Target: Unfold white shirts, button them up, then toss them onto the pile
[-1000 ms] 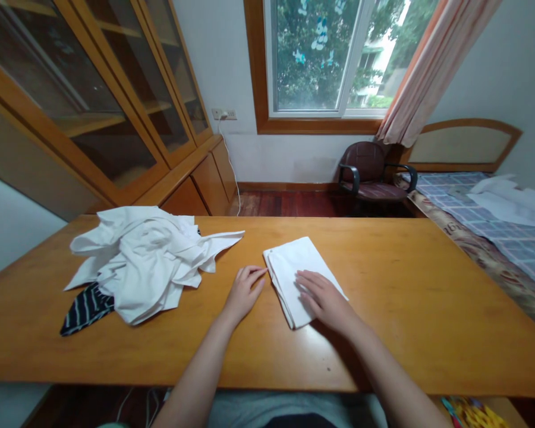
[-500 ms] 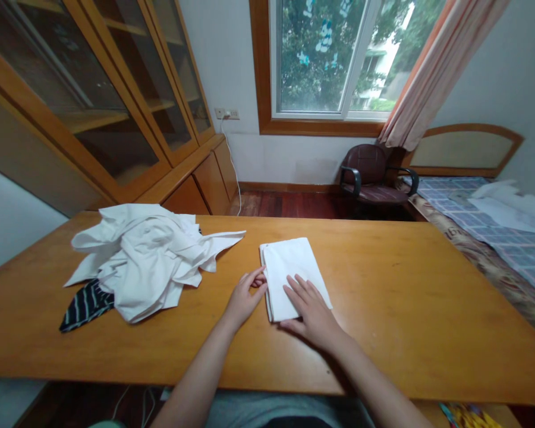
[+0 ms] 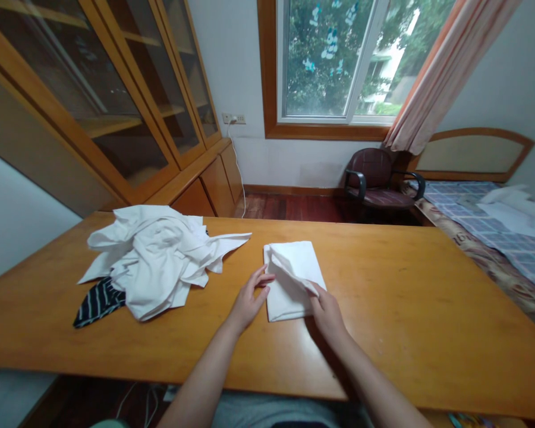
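Note:
A white cloth (image 3: pixel 289 303), folded into a flat rectangle, lies on the wooden table (image 3: pixel 405 333) in front of me. Its upper layer is lifted at the near right side, where my right hand (image 3: pixel 327 312) pinches the edge between thumb and fingers. Beside the cloth's left edge rests my left hand (image 3: pixel 251 297), fingers touching it, with thumb and fingers apart. To the left sits a crumpled heap of white cloth (image 3: pixel 156 255). From under that heap pokes a dark striped cloth (image 3: pixel 98 303).
A glass-fronted cabinet (image 3: pixel 160 107) stands along the left wall. Beyond the table are a dark red armchair (image 3: pixel 374 178) and a window (image 3: pixel 330 71) with a pink curtain (image 3: pixel 446 83). A bed (image 3: pixel 499 226) adjoins the right side.
My right hand has gone from lying flat on the folded cloth to gripping and raising its top layer. The left hand stays at the left edge. The view has shifted slightly.

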`<state>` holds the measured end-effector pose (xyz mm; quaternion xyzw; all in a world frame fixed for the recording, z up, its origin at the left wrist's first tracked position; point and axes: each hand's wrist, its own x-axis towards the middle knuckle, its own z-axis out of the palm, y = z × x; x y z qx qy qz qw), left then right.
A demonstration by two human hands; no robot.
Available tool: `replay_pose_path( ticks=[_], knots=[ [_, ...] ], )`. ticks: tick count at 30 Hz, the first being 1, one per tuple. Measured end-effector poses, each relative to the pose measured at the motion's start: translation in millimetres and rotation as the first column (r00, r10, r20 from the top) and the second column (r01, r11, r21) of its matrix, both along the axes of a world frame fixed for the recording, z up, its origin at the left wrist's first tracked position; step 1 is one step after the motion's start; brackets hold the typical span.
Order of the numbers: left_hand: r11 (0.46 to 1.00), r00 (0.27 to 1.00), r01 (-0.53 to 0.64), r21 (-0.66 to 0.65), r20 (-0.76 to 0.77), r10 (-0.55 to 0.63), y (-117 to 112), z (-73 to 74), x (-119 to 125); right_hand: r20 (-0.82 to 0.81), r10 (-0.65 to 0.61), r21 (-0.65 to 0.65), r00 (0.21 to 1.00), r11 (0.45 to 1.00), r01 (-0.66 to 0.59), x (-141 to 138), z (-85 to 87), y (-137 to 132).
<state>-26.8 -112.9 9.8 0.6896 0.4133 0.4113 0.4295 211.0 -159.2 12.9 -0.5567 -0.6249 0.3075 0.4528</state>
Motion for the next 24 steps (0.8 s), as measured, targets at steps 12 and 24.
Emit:
replay_pose_path(
  ticks=[12,24],
  knots=[
    [0.943,0.922,0.119,0.310,-0.388,0.011,1.7,2.2,5.3,-0.493,-0.554,-0.125,0.670,0.808,0.576,100.9,0.1,-7.4],
    [0.831,0.815,0.339,0.441,-0.578,-0.025,-15.1,12.8,31.2,0.486,-0.609,0.332,0.627,0.792,0.512,132.5,8.2,-30.5]
  ],
)
